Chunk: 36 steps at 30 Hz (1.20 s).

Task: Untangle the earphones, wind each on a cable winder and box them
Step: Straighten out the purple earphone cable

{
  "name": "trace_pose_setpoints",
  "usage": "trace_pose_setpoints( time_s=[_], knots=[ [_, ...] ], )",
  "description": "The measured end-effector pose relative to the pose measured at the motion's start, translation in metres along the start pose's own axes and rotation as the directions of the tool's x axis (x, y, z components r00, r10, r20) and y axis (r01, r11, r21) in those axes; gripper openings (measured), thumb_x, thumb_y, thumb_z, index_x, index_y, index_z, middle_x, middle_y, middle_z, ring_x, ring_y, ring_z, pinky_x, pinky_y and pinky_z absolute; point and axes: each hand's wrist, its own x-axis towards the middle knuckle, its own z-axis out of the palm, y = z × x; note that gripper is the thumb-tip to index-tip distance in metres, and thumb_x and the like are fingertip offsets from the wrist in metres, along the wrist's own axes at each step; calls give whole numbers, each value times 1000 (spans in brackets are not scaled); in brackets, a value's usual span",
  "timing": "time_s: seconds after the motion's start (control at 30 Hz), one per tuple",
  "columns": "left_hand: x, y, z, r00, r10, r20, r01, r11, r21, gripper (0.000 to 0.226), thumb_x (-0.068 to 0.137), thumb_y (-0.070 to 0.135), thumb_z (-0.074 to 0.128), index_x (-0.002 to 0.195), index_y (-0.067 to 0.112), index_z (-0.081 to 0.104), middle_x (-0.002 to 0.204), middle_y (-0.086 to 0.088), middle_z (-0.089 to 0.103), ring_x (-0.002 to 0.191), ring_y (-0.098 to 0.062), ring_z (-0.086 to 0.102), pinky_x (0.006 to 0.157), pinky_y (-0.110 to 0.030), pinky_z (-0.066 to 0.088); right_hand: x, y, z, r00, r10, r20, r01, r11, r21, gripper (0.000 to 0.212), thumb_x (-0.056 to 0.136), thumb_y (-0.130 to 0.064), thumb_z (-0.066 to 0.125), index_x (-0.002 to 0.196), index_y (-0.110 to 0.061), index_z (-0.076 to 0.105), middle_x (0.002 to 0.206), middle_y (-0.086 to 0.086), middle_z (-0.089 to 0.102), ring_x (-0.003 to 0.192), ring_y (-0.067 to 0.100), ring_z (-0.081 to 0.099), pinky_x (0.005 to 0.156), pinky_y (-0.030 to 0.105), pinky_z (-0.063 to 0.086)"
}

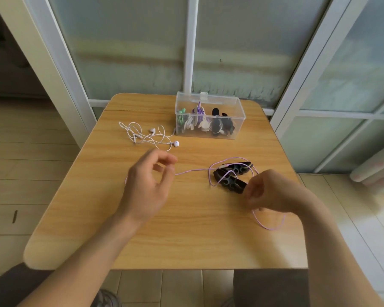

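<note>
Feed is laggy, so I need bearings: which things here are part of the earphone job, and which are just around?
In the job:
purple earphone cable
black cable winders
white earphones
clear box
left hand
right hand

Just around:
table
glass doors

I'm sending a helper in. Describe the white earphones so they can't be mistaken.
On the wooden table, look left of the clear plastic box at the far edge. The white earphones lie there loose and tangled, untouched, unlike the purple cable nearer the hands.
</note>
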Motion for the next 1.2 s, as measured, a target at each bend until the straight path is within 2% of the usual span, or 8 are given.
trace_pose_setpoints(
  time_s=[0.17,0.27,0.33,0.53,0.7,0.87,1.0,1.2],
  knots=[
    [-12,13,14,931,-181,317,299,876,-378,27,90,33,55,93,9,66,81,-7,68,66,-22,62,62,-31,47,-10,-28,11,743,-400,-537,647,635,423,14,85,0,76,83,-12,70,81,2,73,75,19,70,71,34,57],
    [-9,14,12,565,-308,765,793,460,-400,71,92,58,38,101,-7,67,90,-26,68,72,-33,66,63,-36,50,-12,-53,35,525,-589,-614,816,554,166,13,90,-2,71,86,-14,75,92,2,69,87,19,67,73,27,49],
    [-10,20,10,457,-215,863,867,322,-379,70,96,58,34,111,-2,67,96,-26,66,82,-34,67,74,-40,53,-12,-62,55,465,-715,-522,857,512,62,13,92,-6,69,90,-12,80,99,-1,68,95,12,64,79,24,47],
    [-3,16,3,500,-442,744,866,240,-439,28,96,28,47,82,8,61,72,-4,56,65,-16,57,63,-33,52,-3,-72,82,496,-758,-424,847,529,46,16,81,2,78,89,-11,81,104,3,66,97,19,66,81,37,55],
    [-5,19,2,600,-439,668,765,558,-320,37,105,26,41,79,11,62,62,-1,49,51,-13,45,46,-22,39,-10,-79,77,530,-582,-617,802,581,141,31,73,7,74,102,-5,71,107,8,61,107,18,61,92,23,43],
    [1,17,-16,523,-380,763,717,681,-152,32,106,30,34,88,10,52,54,9,25,46,-9,17,43,-20,14,2,-75,74,657,-588,-471,714,687,137,55,66,-7,57,121,-11,64,118,1,65,114,12,59,103,30,43],
    [9,15,-23,710,-362,604,664,629,-403,28,101,26,39,77,12,42,51,8,23,43,-9,16,43,-22,11,22,-54,61,685,-498,-532,514,848,-132,15,81,-17,67,69,-26,64,62,-12,63,59,6,57,63,33,48],
    [19,9,-33,833,-402,381,552,542,-633,27,101,18,39,77,8,47,52,0,34,42,-19,40,43,-25,37,30,-7,14,601,-31,-799,133,989,62,14,92,-22,71,101,-13,76,103,7,61,96,29,58,81,29,39]
  ],
)
